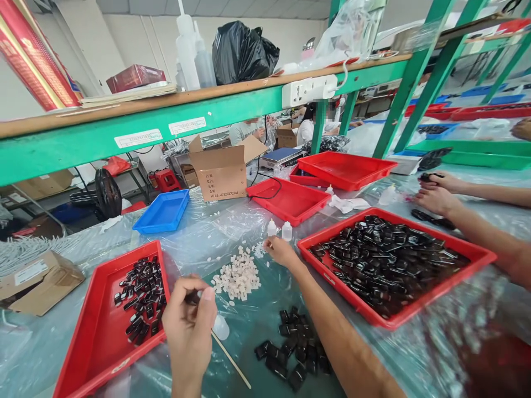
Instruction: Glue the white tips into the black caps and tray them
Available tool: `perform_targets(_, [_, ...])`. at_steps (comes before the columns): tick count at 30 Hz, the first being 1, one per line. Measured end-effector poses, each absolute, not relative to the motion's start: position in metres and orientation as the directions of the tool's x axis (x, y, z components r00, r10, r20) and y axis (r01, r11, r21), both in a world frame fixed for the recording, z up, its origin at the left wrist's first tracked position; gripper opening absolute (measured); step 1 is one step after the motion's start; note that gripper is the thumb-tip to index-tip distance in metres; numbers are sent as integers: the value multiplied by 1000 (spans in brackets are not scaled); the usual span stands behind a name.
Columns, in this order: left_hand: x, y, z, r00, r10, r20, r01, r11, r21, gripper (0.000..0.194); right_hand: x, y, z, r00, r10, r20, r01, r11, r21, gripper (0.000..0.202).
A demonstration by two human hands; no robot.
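Observation:
My left hand (189,320) is raised near the centre, thumb and fingers pinched on a small dark piece (193,297), mostly hidden. Behind it lies a red tray (97,331) with black pieces (145,293). My right hand (280,251) reaches to tiny white bits (260,250), its fingertips pressed together; what they hold, if anything, is too small to tell. Between the hands is a pile of cream-coloured pieces (238,276). Black pieces (296,345) lie beside my right forearm. A thin stick (232,360) and a small translucent bottle (221,327) are by my left hand.
A large red tray (398,320) full of black parts stands right of my forearm. Another person's hands (440,193) work beyond it. Small bottles (286,231), empty red trays (290,202), a blue tray (161,212) and a cardboard box (223,176) stand behind, under a green shelf (244,105).

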State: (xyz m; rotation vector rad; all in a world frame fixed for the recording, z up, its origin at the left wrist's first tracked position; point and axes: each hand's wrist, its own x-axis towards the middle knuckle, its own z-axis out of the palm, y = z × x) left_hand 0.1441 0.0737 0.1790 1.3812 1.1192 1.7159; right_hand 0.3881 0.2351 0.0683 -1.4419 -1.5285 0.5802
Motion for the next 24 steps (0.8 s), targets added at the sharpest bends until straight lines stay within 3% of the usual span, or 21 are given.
perform_targets(6, [151, 78, 176, -212, 943, 258, 78, -246, 966, 36, 348, 191, 143, -131, 888, 442, 180, 459, -870, 22])
perform_targets(9, [155, 76, 175, -202, 949, 240, 19, -242, 970, 37, 326, 146, 179, -149, 771, 619, -122, 607, -786, 14])
perform_targets(11, [157, 74, 175, -206, 951, 230, -1, -235, 972, 40, 317, 123, 194, -120, 713, 691, -196, 666, -720, 6])
perform_targets(24, [149, 64, 179, -192, 948, 256, -43, -269, 962, 40, 314, 99, 206, -137, 538, 832, 1, 840, -543, 35])
